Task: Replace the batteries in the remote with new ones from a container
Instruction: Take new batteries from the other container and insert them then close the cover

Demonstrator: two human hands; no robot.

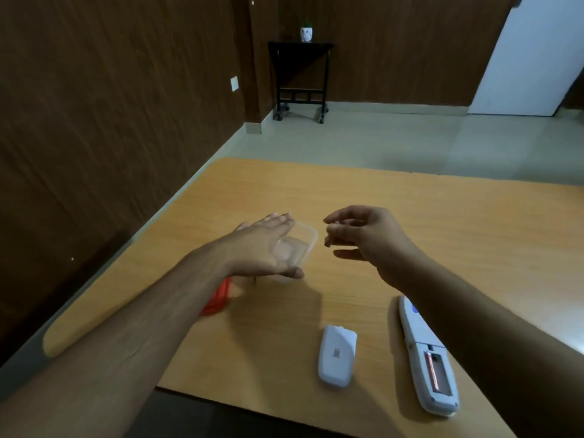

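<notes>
Wooden table (pixel 442 216), clear container (pixel 300 245) under left hand (pixel 262 248), right hand (pixel 366 235) pinching battery (pixel 328 240) beside it

One head-worn wide-angle view looks forward and down, close over the table (pixel 410 200) toward the far wall.

Cover (pixel 337 355) left of remote (pixel 427 358).

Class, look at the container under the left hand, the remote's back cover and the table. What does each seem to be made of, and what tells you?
Container: clear, thin plastic, probably; the table shows through its walls.
Back cover: white moulded plastic, smooth with a dull sheen and rounded edges.
Table: light wood-grain surface, likely laminate rather than solid wood; fine, even streaks and a flat matt finish.
</notes>
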